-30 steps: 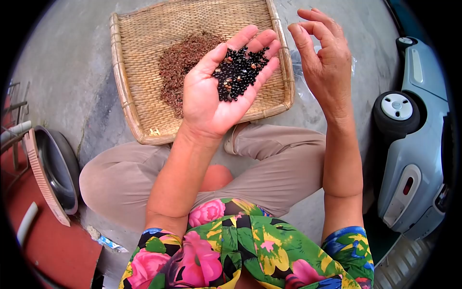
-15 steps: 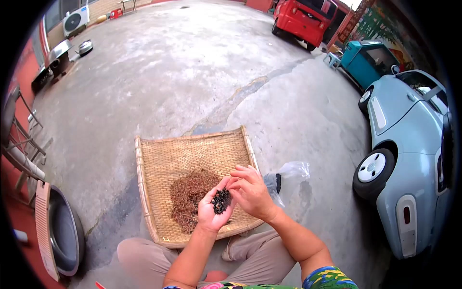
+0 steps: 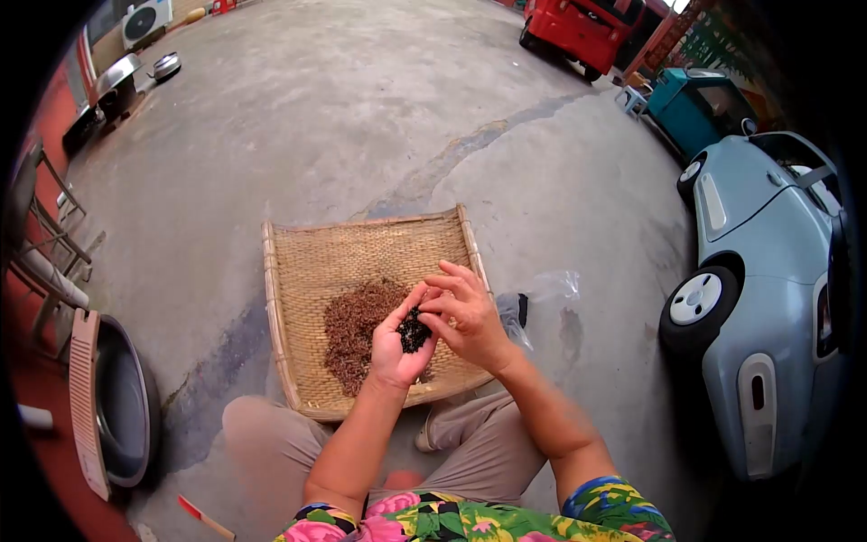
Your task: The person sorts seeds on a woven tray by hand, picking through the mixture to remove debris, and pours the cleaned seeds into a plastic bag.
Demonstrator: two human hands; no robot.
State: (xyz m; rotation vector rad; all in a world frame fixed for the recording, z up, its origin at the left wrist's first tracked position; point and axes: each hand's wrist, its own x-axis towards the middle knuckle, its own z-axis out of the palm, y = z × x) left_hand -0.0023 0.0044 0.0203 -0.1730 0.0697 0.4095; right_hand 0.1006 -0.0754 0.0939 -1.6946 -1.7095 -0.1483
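Observation:
My left hand (image 3: pixel 394 356) is cupped, palm up, above a woven bamboo tray (image 3: pixel 352 242). A small heap of round black seeds (image 3: pixel 414 331) with a few paler bits lies in its palm. My right hand (image 3: pixel 471 322) is over that palm, thumb and index finger pinched together at the edge of the seeds; whatever they hold is too small to make out. Under the hands, a pile of reddish-brown husks or seeds (image 3: pixel 350 327) lies on the tray, partly hidden by my left hand.
A clear plastic bag (image 3: pixel 553 287) and a dark cloth-like thing (image 3: pixel 511 310) lie right of the tray. On the left stand a grey basin (image 3: pixel 122 406), a ribbed washboard (image 3: pixel 83 397) and a chair (image 3: pixel 50 235). A pale blue car (image 3: pixel 777 262) is at right, a red vehicle (image 3: pixel 578 32) farther back.
My right thumb and index finger have come down and pinched at the seeds. The head view has tilted down, so the tray appears higher and more of the shirt shows.

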